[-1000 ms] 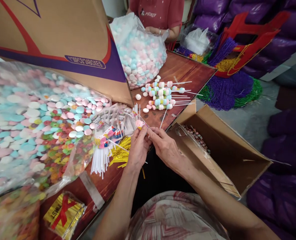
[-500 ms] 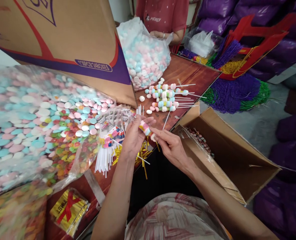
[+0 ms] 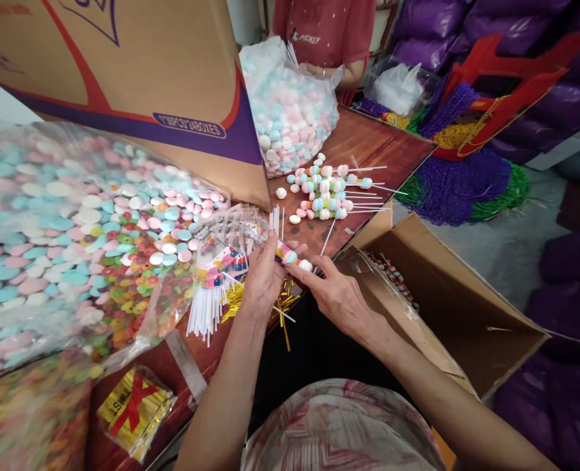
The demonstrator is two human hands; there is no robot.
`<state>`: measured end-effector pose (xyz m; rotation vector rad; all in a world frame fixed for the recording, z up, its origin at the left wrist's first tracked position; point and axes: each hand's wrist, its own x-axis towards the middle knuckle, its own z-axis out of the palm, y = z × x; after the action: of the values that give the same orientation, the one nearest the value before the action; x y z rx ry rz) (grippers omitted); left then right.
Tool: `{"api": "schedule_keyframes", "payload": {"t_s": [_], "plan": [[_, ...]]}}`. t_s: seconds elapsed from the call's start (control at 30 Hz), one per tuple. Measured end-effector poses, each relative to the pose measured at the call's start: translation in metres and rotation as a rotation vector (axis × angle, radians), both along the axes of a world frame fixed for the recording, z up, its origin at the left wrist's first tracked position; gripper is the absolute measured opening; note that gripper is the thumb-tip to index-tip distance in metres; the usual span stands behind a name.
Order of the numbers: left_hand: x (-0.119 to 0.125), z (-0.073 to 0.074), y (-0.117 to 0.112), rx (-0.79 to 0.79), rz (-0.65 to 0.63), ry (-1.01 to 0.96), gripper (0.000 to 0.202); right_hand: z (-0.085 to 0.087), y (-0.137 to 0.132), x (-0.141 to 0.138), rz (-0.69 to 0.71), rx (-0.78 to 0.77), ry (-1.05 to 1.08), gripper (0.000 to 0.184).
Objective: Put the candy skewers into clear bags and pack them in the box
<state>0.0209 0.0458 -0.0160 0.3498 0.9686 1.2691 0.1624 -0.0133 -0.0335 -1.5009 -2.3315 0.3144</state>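
Observation:
My left hand (image 3: 264, 268) is closed around a candy skewer (image 3: 290, 256), a row of pastel marshmallow-like sweets that seems partly covered by a printed plastic sleeve. At its near end a white sweet shows, with the thumb and finger of my right hand (image 3: 336, 288) about it. Under my left wrist are a fan of printed plastic bags (image 3: 221, 261), white sticks (image 3: 205, 314) and gold twist ties (image 3: 286, 301). Finished-looking candy skewers (image 3: 325, 190) lie stacked on the table just beyond my hands.
Large clear bags of pastel sweets (image 3: 39, 261) and gummy rings (image 3: 29, 418) cover the left. A tall carton (image 3: 137, 85) stands behind them. An open box (image 3: 446, 307) sits right, below the table edge. Across the table is a person in a red shirt (image 3: 319, 33), beside another sweets bag (image 3: 294, 124).
The right thumb and finger have opened a little from their pinch at the skewer's end, so the white sweet shows more. The left hand keeps its hold. The view has shifted slightly.

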Motion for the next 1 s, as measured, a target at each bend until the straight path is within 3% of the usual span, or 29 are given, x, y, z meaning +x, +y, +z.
{"api": "schedule_keyframes", "payload": {"t_s": [0.27,0.47,0.6,0.7,1.0], "plan": [[0.005,-0.003,-0.004,0.004,-0.046,0.086,0.031,0.003,0.004,-0.008,-0.026,-0.07,0.216,0.044],[0.008,-0.008,-0.006,0.009,-0.048,0.028,0.03,0.005,0.004,-0.018,-0.067,-0.082,0.142,0.047],[0.004,-0.007,-0.006,0.0,-0.037,-0.019,0.03,0.0,0.001,-0.012,0.002,-0.043,0.307,0.044],[0.004,-0.005,-0.006,0.032,-0.018,-0.022,0.031,-0.004,-0.001,-0.01,-0.051,-0.006,0.382,0.045],[0.008,-0.01,-0.01,0.092,-0.033,0.024,0.028,-0.008,0.001,-0.015,-0.054,-0.028,0.155,0.053]]}}
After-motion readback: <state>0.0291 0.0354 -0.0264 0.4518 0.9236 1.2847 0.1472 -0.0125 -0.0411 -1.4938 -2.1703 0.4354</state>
